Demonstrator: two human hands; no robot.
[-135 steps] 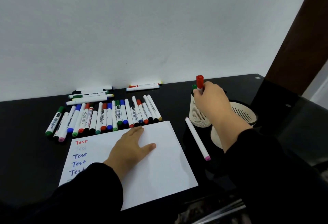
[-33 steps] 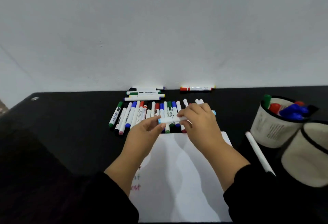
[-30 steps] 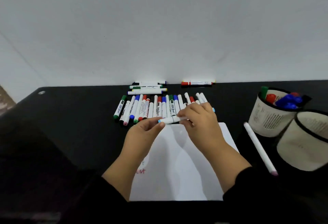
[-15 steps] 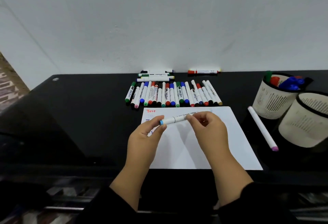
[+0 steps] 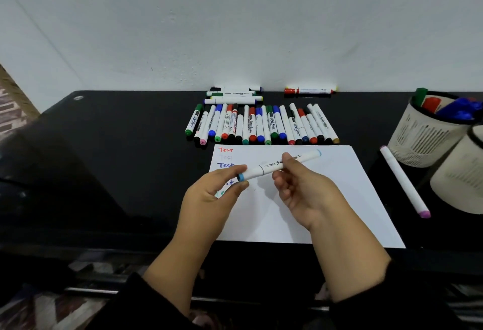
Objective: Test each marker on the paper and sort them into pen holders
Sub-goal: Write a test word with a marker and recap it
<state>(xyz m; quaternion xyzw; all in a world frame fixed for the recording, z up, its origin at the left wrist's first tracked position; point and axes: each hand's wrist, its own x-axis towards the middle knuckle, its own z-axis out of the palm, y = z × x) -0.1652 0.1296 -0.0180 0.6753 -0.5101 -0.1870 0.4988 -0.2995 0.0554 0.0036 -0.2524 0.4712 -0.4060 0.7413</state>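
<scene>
Lying under everything: glossy black table [image 5: 117, 162]. Resting flat on it: white rectangular paper [image 5: 347, 199], bearing "Test" lines. Standing at right: two cream slotted pen holders [image 5: 423, 141], the far one containing markers. Lining up beyond the paper: row of capped markers [image 5: 261, 125]. Pinching the blue-capped end of a white cylindrical marker [image 5: 279, 166]: left hand [image 5: 211, 196]. Gripping its barrel with curled fingers above the paper: right hand [image 5: 305, 193].
</scene>
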